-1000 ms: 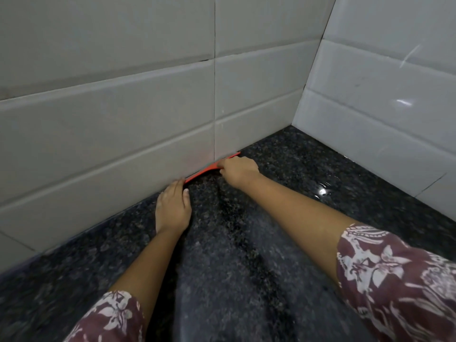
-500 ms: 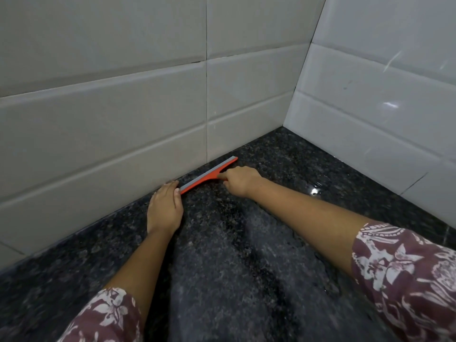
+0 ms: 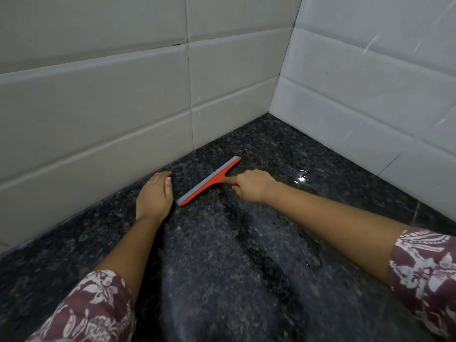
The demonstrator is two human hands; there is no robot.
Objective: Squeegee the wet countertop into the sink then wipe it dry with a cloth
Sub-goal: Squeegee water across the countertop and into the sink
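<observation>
Judging by looks, the one squeegee (image 3: 209, 180), light and stiff with a soft blade, is best held by its handle, where the right grip (image 3: 251, 185) is clamped, blade on the wet bench (image 3: 222, 267) just beyond it, while the left grip (image 3: 153, 196) is laid flat, unclenched, beside the blade's end.

Probably a domestic kitchen: a dark speckled granite table (image 3: 246, 280) meets a corner of large pale glazed wall tiles (image 3: 98, 107), with a film of water (image 3: 301, 179) glinting on the stone near the right-hand wall.
</observation>
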